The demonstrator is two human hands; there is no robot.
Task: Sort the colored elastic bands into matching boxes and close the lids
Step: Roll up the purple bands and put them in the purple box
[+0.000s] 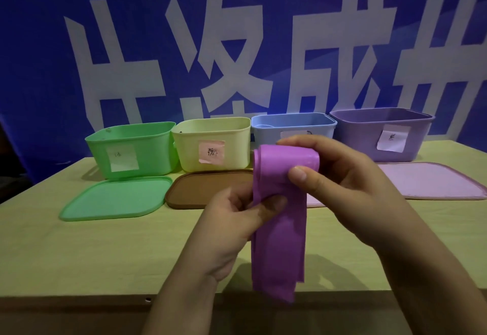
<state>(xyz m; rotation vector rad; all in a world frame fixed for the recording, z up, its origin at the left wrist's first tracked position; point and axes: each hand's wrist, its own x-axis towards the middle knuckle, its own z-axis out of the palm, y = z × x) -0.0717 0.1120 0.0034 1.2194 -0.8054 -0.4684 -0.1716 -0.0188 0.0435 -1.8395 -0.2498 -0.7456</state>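
A purple elastic band point(279, 242) is held up above the table's middle, folded over at the top and hanging down in layers. My right hand point(332, 176) grips the folded top between thumb and fingers. My left hand point(237, 218) pinches the band lower on its left edge. Behind stand four open boxes in a row: green box point(131, 147), yellow box point(210, 144), blue box point(292, 126) and purple box point(382, 137), each with a paper label. The blue box is partly hidden by my right hand.
Lids lie flat in front of the boxes: a green lid point(116, 200), a brown lid point(208, 187) and a pale purple lid point(432, 179). A pale lid edge point(315, 201) shows under the band. The wooden table point(92, 255) ends near me; a blue banner hangs behind.
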